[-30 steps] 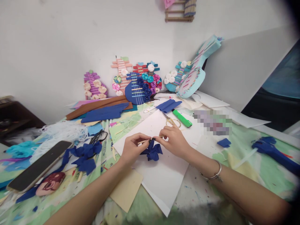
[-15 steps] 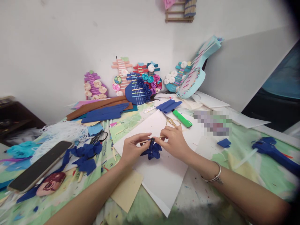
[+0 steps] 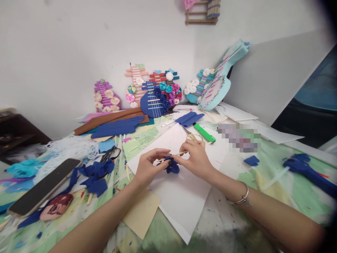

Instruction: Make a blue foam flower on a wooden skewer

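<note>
Dark blue piece [image 3: 173, 168], petal-like folds, hanging at slanted thin pale stick [image 3: 180, 153], over white sheet [image 3: 184, 203].

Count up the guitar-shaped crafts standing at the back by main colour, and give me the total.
Purple guitar: 1
Peach guitar: 1
Dark blue guitar: 1
Red guitar: 1, partly hidden
Dark teal guitar: 1, partly hidden
Turquoise guitar: 1
Large pale blue guitar: 1
Total: 7
</note>
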Tool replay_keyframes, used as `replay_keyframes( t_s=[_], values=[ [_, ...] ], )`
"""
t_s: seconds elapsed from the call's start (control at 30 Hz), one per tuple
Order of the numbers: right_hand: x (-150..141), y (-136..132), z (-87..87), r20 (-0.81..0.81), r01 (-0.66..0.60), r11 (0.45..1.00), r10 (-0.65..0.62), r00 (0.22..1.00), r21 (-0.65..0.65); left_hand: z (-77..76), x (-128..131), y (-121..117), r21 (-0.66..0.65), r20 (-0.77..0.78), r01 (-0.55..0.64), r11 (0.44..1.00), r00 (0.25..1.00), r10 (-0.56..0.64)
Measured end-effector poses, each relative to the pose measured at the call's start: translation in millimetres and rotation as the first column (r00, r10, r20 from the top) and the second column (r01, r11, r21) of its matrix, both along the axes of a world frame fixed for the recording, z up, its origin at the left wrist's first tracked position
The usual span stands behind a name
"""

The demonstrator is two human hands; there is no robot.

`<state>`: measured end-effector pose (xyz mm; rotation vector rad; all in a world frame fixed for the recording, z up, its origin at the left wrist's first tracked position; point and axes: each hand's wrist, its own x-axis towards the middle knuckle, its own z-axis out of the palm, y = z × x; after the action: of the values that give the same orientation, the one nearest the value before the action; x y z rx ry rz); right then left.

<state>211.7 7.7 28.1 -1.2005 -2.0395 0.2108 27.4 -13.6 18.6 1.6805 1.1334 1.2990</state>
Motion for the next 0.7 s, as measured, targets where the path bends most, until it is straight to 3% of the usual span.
replay_keyframes(
  t_s=[0.2, 0.47, 0.7],
  values=[
    [0.9, 1.0, -1.7, -0.001, -0.016, 0.998, 0.017, 1.000, 0.063, 0.2, -1.4, 1.5, -0.014, -0.019, -0.031, 0.999, 0.999, 0.031],
    [4.4, 3.4, -6.0, 0.051, -0.040, 0.977, 0.030, 0.998, 0.208, -1.0, -2.3, 2.2, -0.096, 0.074, 0.030, 0.995, 0.997, -0.023],
    [3.6, 1.9, -5.3, 0.073, -0.054, 0.969, 0.038, 0.997, 0.242, -1.1, -2.1, 3.3, -0.061, -0.019, -0.025, 0.998, 1.000, 0.024]
  ],
)
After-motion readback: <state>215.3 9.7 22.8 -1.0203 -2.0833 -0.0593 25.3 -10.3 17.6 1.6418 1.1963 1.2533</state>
